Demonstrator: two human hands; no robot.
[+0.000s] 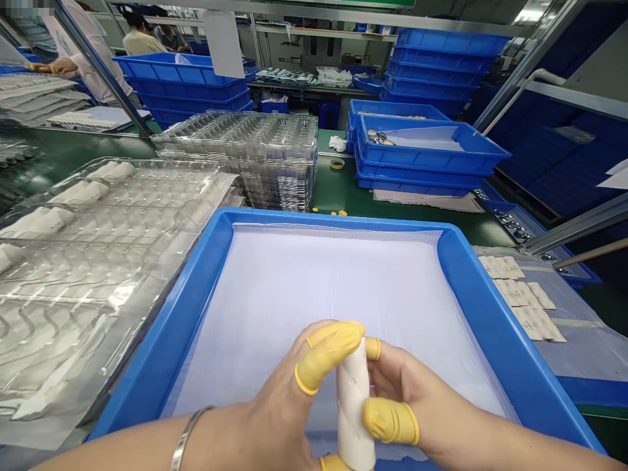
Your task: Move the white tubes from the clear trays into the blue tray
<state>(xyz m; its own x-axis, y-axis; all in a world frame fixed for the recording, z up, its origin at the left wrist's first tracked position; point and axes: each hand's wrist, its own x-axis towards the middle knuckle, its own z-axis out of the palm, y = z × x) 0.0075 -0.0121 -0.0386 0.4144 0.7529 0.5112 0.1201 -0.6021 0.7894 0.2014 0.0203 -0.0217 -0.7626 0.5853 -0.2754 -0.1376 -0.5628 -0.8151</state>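
Both my hands meet low in the middle of the head view, over a blue tray lined with white sheet. Between them stands a small white wrapped roll, upright. My left hand pinches its top with fingers in yellow finger cots; a metal bangle sits on that wrist. My right hand grips the roll's lower side, its thumb also in a yellow cot. Apart from the white lining, the tray under my hands holds nothing.
Clear plastic blister trays with white wrapped pieces lie at left. A stack of clear trays stands behind. Blue bins stack at back right, small paper packets at right. Other people work at the far left.
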